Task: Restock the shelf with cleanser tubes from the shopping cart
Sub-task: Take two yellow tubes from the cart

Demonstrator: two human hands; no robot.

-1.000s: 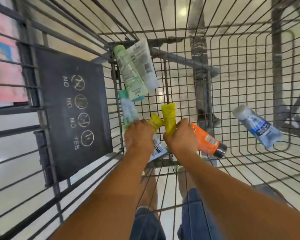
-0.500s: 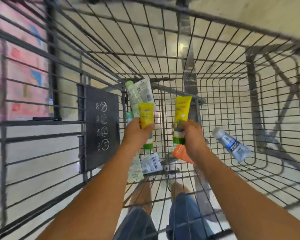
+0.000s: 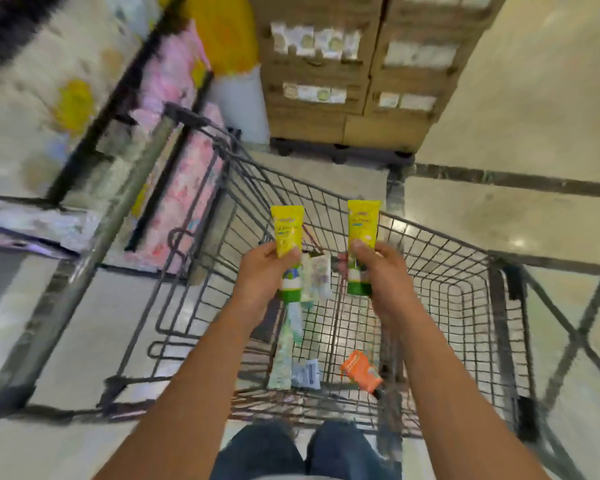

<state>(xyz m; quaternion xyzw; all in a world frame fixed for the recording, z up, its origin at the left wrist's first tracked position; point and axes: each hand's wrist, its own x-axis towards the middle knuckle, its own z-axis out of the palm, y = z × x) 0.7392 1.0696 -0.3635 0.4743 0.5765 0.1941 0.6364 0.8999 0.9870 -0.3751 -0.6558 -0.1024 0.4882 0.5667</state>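
Head view: two yellow tubes are held upright above the shopping cart [image 3: 471,271], long axes near vertical, crimped ends up, green caps down. Left hand [image 3: 264,271] grips the left yellow tube [image 3: 286,233] around its lower body; right hand [image 3: 378,271] grips the right yellow tube [image 3: 362,223] likewise, thumb across the front. Both forearms extend forward, side by side. An orange tube [image 3: 361,370] and pale tubes [image 3: 284,355] lie on the cart floor.

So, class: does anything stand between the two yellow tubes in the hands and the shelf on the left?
Only the cart wall: both tubes are already above its rim, so nothing visible blocks them from the blurred shelf.
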